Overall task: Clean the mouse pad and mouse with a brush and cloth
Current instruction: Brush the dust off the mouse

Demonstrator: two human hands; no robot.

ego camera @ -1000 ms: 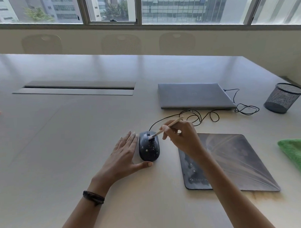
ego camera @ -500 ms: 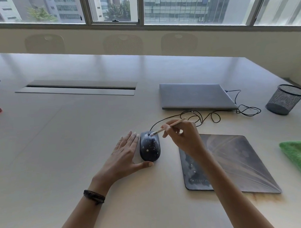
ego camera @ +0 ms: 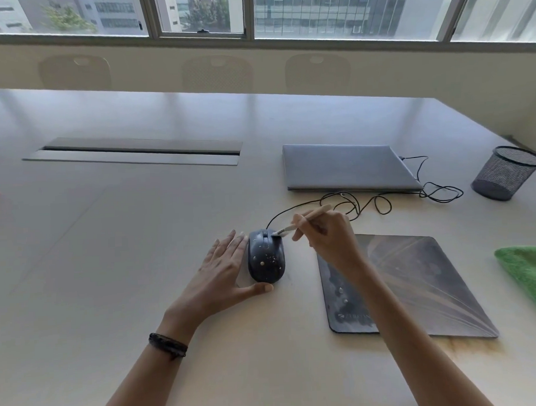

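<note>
— What has changed from a second ago?

— The brush (ego camera: 319, 211) tip has slid from the wheel at the middle of the mouse (ego camera: 265, 260) to the mouse's far right corner, where the bristles now touch. The mouse itself has not shifted.

— How is the person holding the brush?

— The right hand (ego camera: 329, 240) pinches the pale handle between thumb and fingertips, pen-fashion, with the handle slanting up and away to the right of the mouse.

— And the other hand?

— The left hand (ego camera: 220, 274) lies flat and relaxed on the table (ego camera: 110, 254), fingers straight along the mouse's left side and the thumb stretched across its near end, touching it. A dark bracelet (ego camera: 168, 345) is on that wrist.

— Where is the mouse?

— It sits on the bare table, its dark back dotted with pale specks. The mouse pad (ego camera: 415, 282) is just to its right, apart from it, with a few specks on its near left part.

— Anything else around it?

— A green cloth (ego camera: 530, 269) lies right of the mouse, beyond the pad. The mouse's cable (ego camera: 379, 202) loops away to a closed laptop (ego camera: 344, 166) behind and to the right, and a mesh cup (ego camera: 505, 173) stands further right.
</note>
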